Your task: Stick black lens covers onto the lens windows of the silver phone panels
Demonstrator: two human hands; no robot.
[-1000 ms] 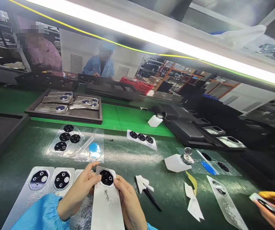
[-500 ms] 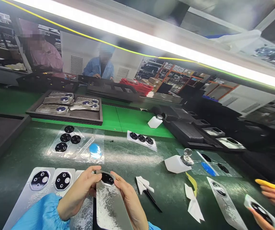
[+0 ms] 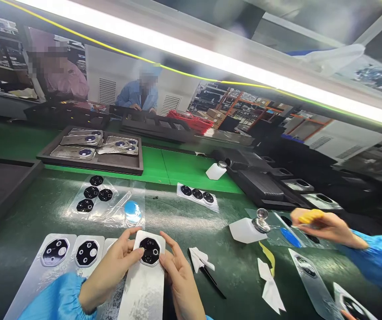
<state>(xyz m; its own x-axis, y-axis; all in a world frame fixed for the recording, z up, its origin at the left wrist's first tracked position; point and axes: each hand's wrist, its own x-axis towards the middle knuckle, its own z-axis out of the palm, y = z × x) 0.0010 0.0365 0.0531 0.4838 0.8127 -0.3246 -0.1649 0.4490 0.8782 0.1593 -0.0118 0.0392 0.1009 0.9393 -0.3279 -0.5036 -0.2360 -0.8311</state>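
Note:
A silver phone back cover (image 3: 144, 284) with a black octagonal camera plate (image 3: 149, 251) near its top is held between my two hands. My left hand (image 3: 116, 262) grips its left edge, the thumb lying at the camera plate. On the opposite edge, my right hand (image 3: 179, 275) has its thumb beside the plate and its fingers behind the cover. Left of them lie more covers, among them one cover (image 3: 57, 252) at the far left and another cover (image 3: 87, 253) beside it; a third is partly hidden by my left hand.
Nearby lie black lens plates on clear film (image 3: 105, 194), a strip of three plates (image 3: 197, 194), tweezers with white cloth (image 3: 211, 275) and a white dispenser bottle (image 3: 246, 230). A tray of covers (image 3: 91, 162) stands behind. At right, a co-worker's hand (image 3: 331, 229) holds something yellow.
The cover in my hands has tilted, its face now turned up toward me and its top raised slightly. The co-worker's hand with the yellow thing has moved left and up over the film.

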